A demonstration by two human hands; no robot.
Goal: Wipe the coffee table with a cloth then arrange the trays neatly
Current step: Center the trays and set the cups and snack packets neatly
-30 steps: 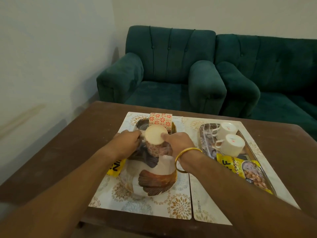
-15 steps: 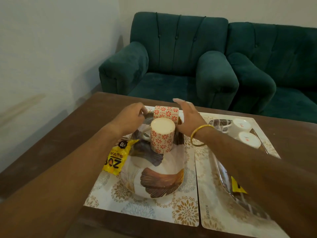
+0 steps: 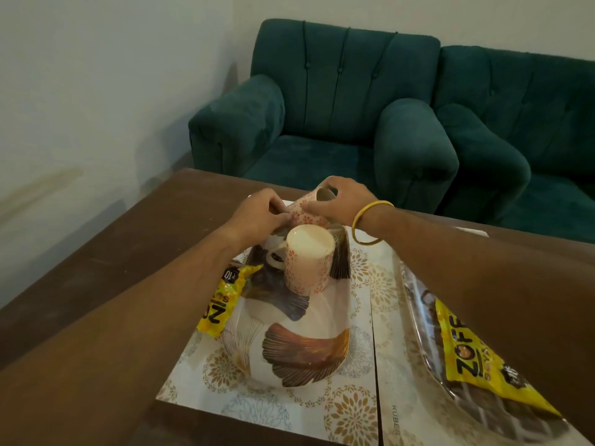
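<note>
- The brown wooden coffee table (image 3: 106, 252) fills the lower part of the view; its top looks matte, with some pale dusty marks on the side away from the sofa.
- Two placemats with a floral print lie side by side on the coffee table: one placemat (image 3: 257, 403) under the feather tray, the second placemat (image 3: 391, 365) touching it along its long edge.
- The feather-pattern tray (image 3: 299, 342) rests on the first placemat, around the middle of the coffee table.
- An upside-down floral mug (image 3: 307, 259) stands on this tray, its cream base turned up and its handle pointing toward the left arm.
- Behind this mug, at the far end of the tray, both hands are together on a second floral mug (image 3: 306, 209). It is tilted, and its opening faces the armchair.
- The left hand (image 3: 257, 214) pinches this mug on one side, and the right hand (image 3: 341, 201) is curled over its rim on the other side. A yellow bangle (image 3: 370, 220) is on the right wrist.
- A yellow snack packet (image 3: 222, 304) lies at the edge of the feather tray, half on the placemat.
- A second tray, clear with a dark pattern (image 3: 428, 349), sits on the second placemat. It is partly hidden by the right forearm, and it holds a yellow ZOFF packet (image 3: 467, 358).
- Beyond the coffee table stands a dark green velvet armchair (image 3: 322, 107), and a matching sofa (image 3: 521, 123) is just beside it.
- The wall (image 3: 96, 75) is plain and pale, with a faint stain low down.
</note>
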